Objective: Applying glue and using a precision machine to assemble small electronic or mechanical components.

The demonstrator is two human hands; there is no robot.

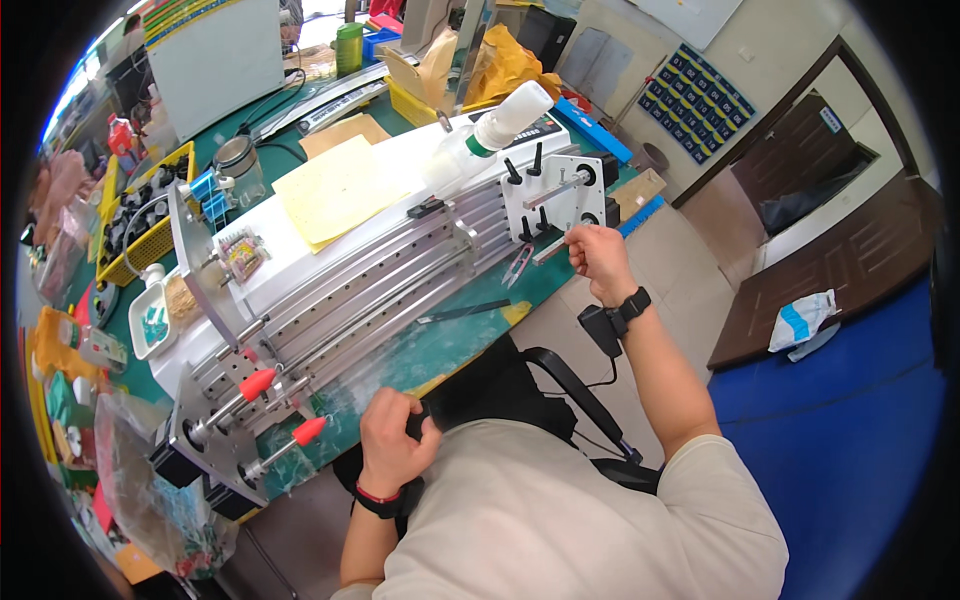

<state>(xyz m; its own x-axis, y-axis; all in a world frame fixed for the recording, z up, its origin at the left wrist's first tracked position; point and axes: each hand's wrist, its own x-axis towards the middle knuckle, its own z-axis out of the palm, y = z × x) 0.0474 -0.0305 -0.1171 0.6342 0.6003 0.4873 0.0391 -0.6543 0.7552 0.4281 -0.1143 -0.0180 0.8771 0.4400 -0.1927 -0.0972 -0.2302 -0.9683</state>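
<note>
I see right hand (597,262) curled beside tip of short silver metal rod (548,251), at white flat end plate (562,214) of long silver-railed machine (350,287). Left hand (393,438) curled too, near edge of green tabletop (465,338). From my remote view, cannot tell whether either grasps anything.

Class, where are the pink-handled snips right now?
In the head view, the pink-handled snips lie just right of centre on the green table, left of the right hand.
</note>
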